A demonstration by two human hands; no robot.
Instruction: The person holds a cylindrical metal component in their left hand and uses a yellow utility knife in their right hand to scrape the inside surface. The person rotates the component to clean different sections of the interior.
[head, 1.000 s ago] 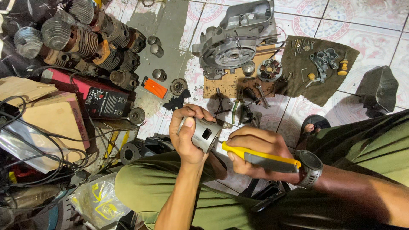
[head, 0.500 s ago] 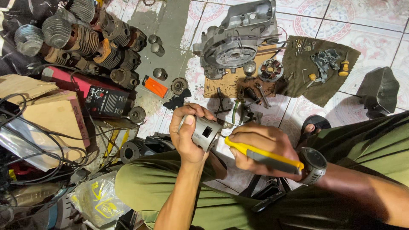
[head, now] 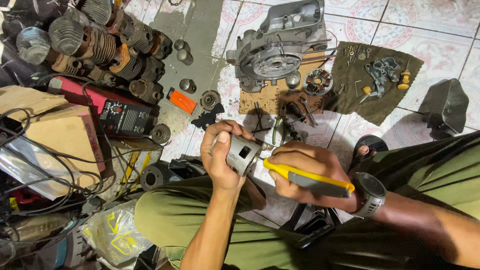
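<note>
Piston (head: 242, 154) in L hand (head: 220, 160); R hand (head: 305, 172) grips yellow-handled tool (head: 305, 179) at skirt edge.

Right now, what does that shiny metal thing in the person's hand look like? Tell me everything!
The metal piston is a short, hollow cylinder of grey, dull-shining metal, with a dark squarish hole in its side wall. It lies tilted, held above the lap over the tiled floor. The left hand wraps around it, fingers over the top and thumb along the near side. The right hand holds a yellow-and-grey tool whose tip meets the piston's lower right edge. The far end is hidden by the fingers.
</note>
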